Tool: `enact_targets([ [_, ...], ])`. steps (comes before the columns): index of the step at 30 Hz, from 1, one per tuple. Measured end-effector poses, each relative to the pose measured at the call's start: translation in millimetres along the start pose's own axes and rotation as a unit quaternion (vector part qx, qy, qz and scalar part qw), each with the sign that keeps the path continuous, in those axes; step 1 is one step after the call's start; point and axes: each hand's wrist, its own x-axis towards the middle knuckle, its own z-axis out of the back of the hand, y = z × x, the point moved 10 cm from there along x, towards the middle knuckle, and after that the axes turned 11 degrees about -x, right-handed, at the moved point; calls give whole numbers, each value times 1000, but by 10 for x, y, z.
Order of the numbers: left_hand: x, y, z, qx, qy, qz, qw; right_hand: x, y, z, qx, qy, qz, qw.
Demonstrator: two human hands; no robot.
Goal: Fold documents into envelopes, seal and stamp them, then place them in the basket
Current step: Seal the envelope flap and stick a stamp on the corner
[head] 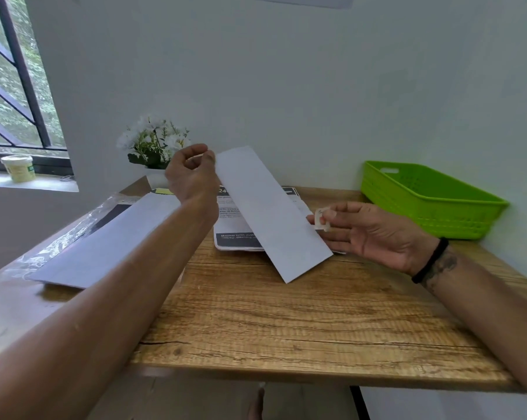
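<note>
My left hand [191,172] pinches the upper corner of a long white envelope [271,213] and holds it tilted above the wooden table [286,322]. At the envelope's right edge my right hand [377,234] holds a small pale stamp [322,218] between thumb and fingers. Beneath the envelope lies a stack of printed documents [235,234] with black bands. A green plastic basket [432,201] stands at the back right of the table. A pile of white envelopes [104,241] lies at the left, under my left forearm.
A clear plastic wrapper [59,237] lies under the left pile. A white pot of white flowers [154,147] stands at the back by the wall. A pale tub [18,168] sits on the window sill at far left. The table's front edge is close to me.
</note>
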Motion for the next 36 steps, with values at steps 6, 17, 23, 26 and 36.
enact_targets([
  [6, 7, 216, 32, -42, -25, 98, 994, -2, -59, -123, -65, 28, -13, 997],
  [17, -694, -657, -640, 342, 218, -368, 836, -51, 93, -97, -166, 36, 41, 985],
  [23, -1653, -62, -1099, 423, 543, -323, 649, -81, 147, -133, -195, 47, 64, 978],
  [26, -1620, 73, -1041, 445, 537, -287, 657, -62, 180, -70, -184, 26, 74, 980],
  [36, -1233, 381, -796, 567, 465, -214, 646, -14, 66, 498, -105, -170, 23, 980],
])
